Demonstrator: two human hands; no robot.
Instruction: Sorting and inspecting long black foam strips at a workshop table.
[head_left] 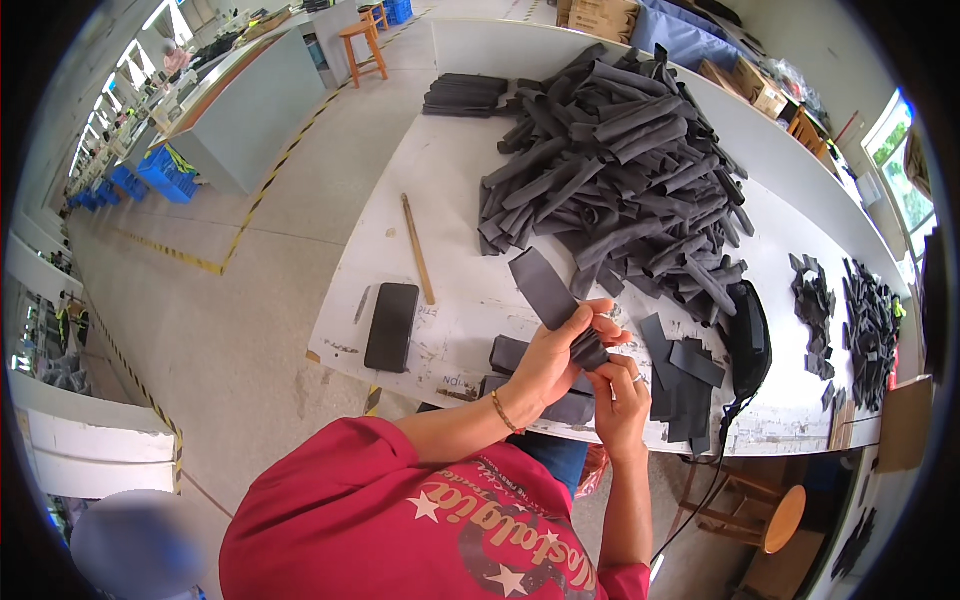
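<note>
Between my two hands is a dark grey strip of flat, flexible material (543,285), its far end sticking out up and to the left. My left hand (552,362) is closed around the strip's middle, thumb on top. At the near end, where the strip bunches or folds, my right hand (622,402) pinches it with the fingertips. Folded dark pieces (508,353) lie under and beside my left hand at the table's near edge. To the right of my right hand lie flat dark strips (688,385), loosely overlapping.
A big heap of curled dark strips (620,150) covers the table's far middle, with a neat stack (465,95) left of it. A phone (391,328) and a wooden stick (417,250) lie at left. A black corded device (748,340) stands at right, near small dark pieces (815,315).
</note>
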